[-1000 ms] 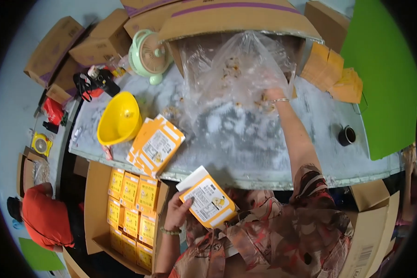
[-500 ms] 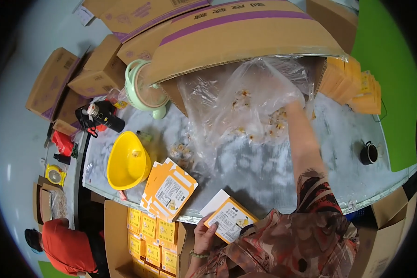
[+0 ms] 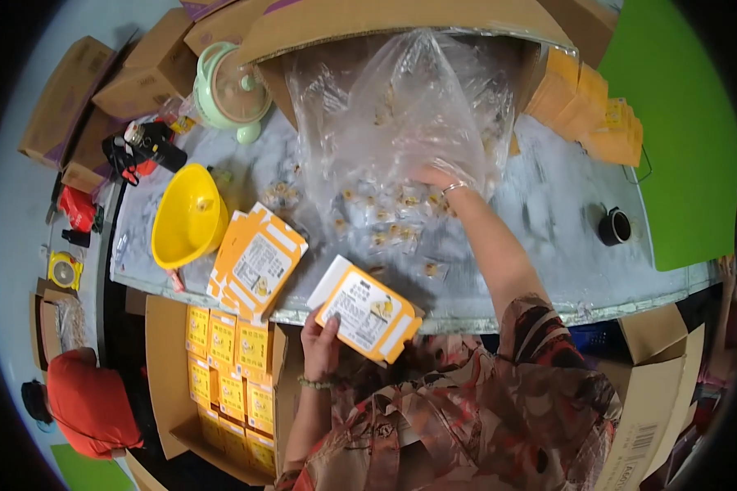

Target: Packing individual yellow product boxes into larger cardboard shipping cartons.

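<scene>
Head view on my feed: the left hand (image 3: 322, 344) clasps the carton (image 3: 367, 309) over the worktop's (image 3: 573, 196) front edge while the right hand (image 3: 438, 176), its grip too veiled by the bag (image 3: 409, 106) for me to tell, seems to be gathering mid-worktop packets (image 3: 378, 238), the next move calling for a clean pinch.

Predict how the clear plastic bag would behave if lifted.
The clear plastic bag is probably floppy, since its thin film sags in creases. It may spill, as small wrapped pieces lie loose before it, near the right hand.
</scene>
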Available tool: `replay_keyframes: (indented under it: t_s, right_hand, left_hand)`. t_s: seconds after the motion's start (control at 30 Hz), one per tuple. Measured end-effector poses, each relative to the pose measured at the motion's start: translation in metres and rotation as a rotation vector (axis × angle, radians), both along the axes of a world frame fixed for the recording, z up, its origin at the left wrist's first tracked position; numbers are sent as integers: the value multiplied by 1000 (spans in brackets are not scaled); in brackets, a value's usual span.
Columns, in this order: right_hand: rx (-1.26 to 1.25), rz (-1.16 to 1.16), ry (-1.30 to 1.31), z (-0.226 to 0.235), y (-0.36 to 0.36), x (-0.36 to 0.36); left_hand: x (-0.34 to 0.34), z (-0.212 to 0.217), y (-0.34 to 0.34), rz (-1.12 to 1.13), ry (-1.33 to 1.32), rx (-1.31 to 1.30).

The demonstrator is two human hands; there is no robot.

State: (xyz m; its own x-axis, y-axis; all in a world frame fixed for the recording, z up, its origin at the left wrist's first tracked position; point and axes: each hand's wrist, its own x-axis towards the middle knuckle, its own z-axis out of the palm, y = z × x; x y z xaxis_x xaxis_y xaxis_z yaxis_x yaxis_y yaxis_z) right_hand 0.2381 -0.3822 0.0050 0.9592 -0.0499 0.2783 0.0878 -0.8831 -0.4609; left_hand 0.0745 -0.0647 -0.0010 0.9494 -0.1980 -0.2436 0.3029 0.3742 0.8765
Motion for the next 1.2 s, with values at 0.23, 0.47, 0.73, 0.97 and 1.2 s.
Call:
replay_keyframes:
  t_s: [0.23, 0.47, 0.73, 0.97, 1.2]
  right_hand:
    - [5, 363, 181, 45, 11, -56]
    - [265, 143, 252, 67, 27, -131]
    - [-185, 189, -213, -6, 106, -158]
    - [-169, 255, -60, -10, 46, -204]
    - [88, 51, -181, -6, -11, -177]
  left_hand:
    - [1, 0, -10, 50, -2, 36]
    - [-13, 9, 15, 69, -6, -176]
    - [-35, 3, 22, 130, 12, -123]
    - [-37, -1, 15, 128, 7, -76]
    - [-30, 7, -3, 63, -5, -63]
